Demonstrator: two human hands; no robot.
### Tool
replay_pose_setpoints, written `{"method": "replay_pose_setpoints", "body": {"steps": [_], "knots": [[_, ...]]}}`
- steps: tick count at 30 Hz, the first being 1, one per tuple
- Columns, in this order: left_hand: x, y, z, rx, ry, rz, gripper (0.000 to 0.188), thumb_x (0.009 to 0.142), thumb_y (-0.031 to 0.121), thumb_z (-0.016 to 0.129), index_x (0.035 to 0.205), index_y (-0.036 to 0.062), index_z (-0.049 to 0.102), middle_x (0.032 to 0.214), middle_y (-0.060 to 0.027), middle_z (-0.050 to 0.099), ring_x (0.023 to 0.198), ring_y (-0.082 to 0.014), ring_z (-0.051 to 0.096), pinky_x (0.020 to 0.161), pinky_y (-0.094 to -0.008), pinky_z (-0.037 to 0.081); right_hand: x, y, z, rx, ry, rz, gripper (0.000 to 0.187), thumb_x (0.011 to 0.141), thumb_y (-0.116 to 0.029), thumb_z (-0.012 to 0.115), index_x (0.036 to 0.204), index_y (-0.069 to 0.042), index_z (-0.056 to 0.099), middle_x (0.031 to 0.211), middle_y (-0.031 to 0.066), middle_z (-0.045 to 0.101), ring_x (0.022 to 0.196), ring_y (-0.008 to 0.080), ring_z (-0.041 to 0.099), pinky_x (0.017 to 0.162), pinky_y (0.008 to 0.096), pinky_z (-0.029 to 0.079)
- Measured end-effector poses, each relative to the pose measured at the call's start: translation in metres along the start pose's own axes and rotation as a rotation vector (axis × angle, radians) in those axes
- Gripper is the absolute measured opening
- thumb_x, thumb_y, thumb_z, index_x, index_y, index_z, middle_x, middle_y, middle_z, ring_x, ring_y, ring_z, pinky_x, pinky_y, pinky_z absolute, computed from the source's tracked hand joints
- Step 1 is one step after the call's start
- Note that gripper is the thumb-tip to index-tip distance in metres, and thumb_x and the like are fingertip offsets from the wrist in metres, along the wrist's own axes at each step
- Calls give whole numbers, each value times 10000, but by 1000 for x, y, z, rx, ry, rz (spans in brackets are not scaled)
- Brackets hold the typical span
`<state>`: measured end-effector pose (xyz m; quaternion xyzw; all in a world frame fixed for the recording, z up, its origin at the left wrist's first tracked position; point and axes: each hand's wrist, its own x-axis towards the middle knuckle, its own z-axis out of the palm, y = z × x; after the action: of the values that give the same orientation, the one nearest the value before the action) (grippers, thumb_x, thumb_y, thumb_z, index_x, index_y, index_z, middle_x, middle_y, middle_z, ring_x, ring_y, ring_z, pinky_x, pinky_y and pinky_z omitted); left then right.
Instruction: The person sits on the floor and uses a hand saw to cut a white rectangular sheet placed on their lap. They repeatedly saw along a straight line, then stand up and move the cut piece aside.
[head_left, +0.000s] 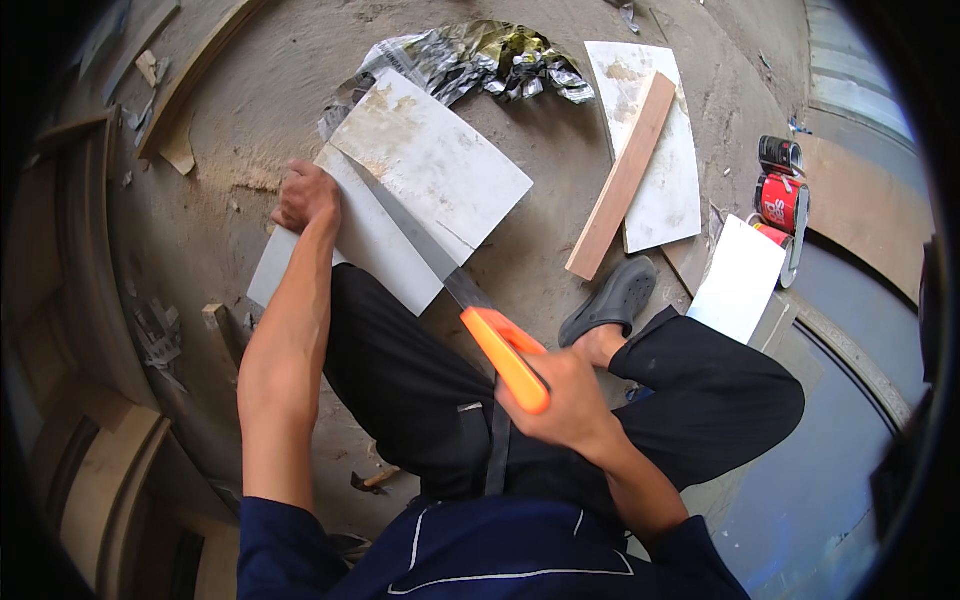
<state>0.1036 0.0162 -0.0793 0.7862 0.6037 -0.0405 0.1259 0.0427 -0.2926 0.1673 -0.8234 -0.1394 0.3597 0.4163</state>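
Note:
My right hand (565, 398) is wrapped round the orange handle of a handsaw (410, 222). Its blade lies in a long cut through a white board (440, 165), running up and to the left from the handle. On the board's left side, my left hand (307, 197) is closed at the edge of the narrower strip (385, 235), its fingertips partly hidden. Pale sawdust (262, 180) is scattered on the floor by that hand. Another white piece (272, 265) shows under my left forearm, and my left knee is against the board's near side.
A wooden batten (625, 175) lies across another white board (660, 150) at the right. Crumpled foil sheeting (475, 60) sits behind the sawn board. Red and black cans (780, 200) stand far right, near a white panel (738, 280). Wooden frames (85, 250) line the left; a hammer (375, 482) lies near me.

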Motion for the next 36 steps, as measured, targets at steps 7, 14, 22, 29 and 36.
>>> {"method": "replay_pose_setpoints", "body": {"steps": [7,14,22,29,36], "knots": [[-10,9,-8,-19,-35,25,661,971,446,246,915,2,732,937,-214,695,940,-358,648,978,-417,328,73,16,25,-47,-46,64,170,736,-204,697,783,-50,645,714,176,643,643,369,637,601,444,513],[-2,6,-4,-18,28,29,677,972,442,245,874,-22,728,916,-229,693,932,-368,652,984,-423,326,-1,9,5,51,83,-20,177,748,-210,692,769,-43,636,669,175,617,604,366,613,567,439,501],[-4,6,-8,-12,-83,-1,703,958,465,242,951,-60,709,990,-250,684,1006,-384,642,1028,-448,310,23,-8,5,-70,-43,42,176,743,-221,696,755,-52,647,714,182,638,640,371,627,588,438,508],[-4,8,2,7,-6,23,676,958,451,253,909,-31,725,949,-237,690,962,-374,654,1003,-443,325,59,14,26,-45,6,-18,171,724,-136,671,850,-20,660,671,184,611,571,374,603,537,406,482],[-4,6,-3,-26,15,2,665,965,447,271,872,-24,731,896,-239,692,908,-369,661,990,-418,323,-9,-3,3,88,70,-14,169,738,-192,695,779,-38,641,678,181,631,604,373,617,575,447,504]]}}
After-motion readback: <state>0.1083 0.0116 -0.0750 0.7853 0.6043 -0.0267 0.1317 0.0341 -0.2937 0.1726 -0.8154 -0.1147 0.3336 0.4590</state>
